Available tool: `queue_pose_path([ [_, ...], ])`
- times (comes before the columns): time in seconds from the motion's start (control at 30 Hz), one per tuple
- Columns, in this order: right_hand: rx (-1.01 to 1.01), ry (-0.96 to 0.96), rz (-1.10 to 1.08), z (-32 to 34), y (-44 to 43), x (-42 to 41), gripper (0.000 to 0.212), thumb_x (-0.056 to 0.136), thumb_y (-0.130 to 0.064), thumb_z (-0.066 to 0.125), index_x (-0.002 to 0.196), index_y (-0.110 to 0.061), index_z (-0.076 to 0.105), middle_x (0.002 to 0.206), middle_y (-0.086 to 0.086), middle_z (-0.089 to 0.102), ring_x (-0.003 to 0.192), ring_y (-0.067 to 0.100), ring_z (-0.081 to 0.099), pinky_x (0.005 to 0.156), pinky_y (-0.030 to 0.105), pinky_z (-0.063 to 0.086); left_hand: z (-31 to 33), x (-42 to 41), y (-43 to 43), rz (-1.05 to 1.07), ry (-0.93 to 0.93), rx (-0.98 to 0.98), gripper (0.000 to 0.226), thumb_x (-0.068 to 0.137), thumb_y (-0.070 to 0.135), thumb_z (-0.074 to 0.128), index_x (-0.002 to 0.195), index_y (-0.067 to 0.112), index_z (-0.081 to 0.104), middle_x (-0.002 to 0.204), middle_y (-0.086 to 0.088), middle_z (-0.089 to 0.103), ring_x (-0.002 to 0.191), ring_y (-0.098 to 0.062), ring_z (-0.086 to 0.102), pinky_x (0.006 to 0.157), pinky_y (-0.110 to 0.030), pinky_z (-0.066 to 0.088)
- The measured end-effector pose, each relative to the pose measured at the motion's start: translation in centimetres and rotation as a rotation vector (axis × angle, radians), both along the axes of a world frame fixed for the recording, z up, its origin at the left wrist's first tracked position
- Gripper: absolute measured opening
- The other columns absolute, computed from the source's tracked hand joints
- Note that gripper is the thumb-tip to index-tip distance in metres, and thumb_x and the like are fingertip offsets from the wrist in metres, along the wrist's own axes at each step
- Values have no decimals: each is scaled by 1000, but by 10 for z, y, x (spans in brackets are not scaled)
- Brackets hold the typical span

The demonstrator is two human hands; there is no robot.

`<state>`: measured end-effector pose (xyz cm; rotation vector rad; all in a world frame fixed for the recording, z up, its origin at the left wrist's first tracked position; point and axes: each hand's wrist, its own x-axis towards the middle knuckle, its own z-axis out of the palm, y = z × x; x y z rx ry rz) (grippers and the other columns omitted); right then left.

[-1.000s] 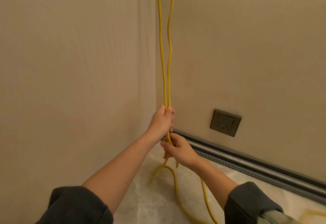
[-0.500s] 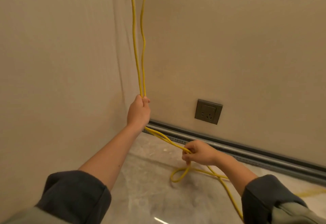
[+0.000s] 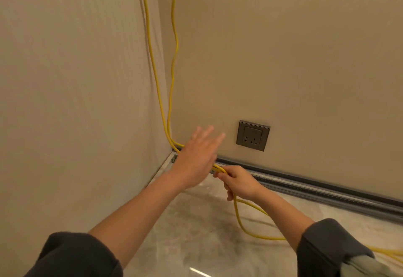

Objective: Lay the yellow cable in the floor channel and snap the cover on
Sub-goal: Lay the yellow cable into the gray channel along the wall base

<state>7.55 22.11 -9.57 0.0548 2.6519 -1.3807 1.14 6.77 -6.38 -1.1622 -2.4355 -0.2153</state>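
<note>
Released, left hand (image 3: 197,159) spreads open; right hand (image 3: 237,181) grips yellow cable (image 3: 172,63).

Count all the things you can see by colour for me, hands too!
Yellow: 1, the long thin yellow cable, doubled into two strands down the corner.
Grey: 2, the square dark grey wall socket and the long grey metal floor channel along the wall.
Bare hands: 2, the open left hand and the right hand gripping the cable.
Total: 5.

Head-worn view looks forward and down, close into a room corner (image 3: 171,145) at floor level.
</note>
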Motion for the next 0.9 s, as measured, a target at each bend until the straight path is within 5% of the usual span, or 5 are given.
queue_pose_path([
  [0.1, 16, 18, -12, 2, 1, 1, 19, 98, -17, 43, 101, -12, 61, 65, 5, 50, 46, 15, 56, 54, 39, 58, -22, 4, 5, -98, -85, -258, 57, 95, 17, 39, 149, 19, 19, 129, -5, 56, 126, -22, 44, 118, -39, 13],
  [0.23, 17, -10, -24, 2, 3, 6, 9, 95, -18, 51, 89, -18, 57, 67, 4, 49, 48, 13, 51, 49, 32, 56, -42, -3, -1, -131, -131, -261, 37, 97, 22, 43, 134, 25, 40, 121, 1, 61, 106, -23, 58, 84, -39, 45],
  [0.43, -169, -208, 47, 3, 20, 15, 28, 96, -27, 53, 106, -1, 59, 57, 1, 45, 45, 14, 46, 55, 33, 56, -44, -21, -7, -139, -182, -242, 11, 95, 20, 44, 100, 23, 53, 98, 1, 64, 88, -25, 60, 71, -38, 46],
  [0.73, -172, -540, 143, 4, 65, 19, 26, 93, -27, 59, 108, -7, 65, 58, 1, 54, 47, 13, 55, 59, 33, 57, -52, -45, -4, 7, -176, -240, 12, 96, 18, 42, 95, 23, 53, 97, 1, 64, 86, -25, 58, 66, -33, 33],
  [0.9, -54, -262, 22, -2, 90, 6, 18, 94, -23, 56, 110, -25, 64, 63, 0, 54, 46, 9, 41, 45, 23, 36, -57, -62, -5, 99, -197, -208, 15, 93, 15, 42, 94, 25, 54, 97, 1, 64, 88, -25, 58, 70, -35, 33],
])
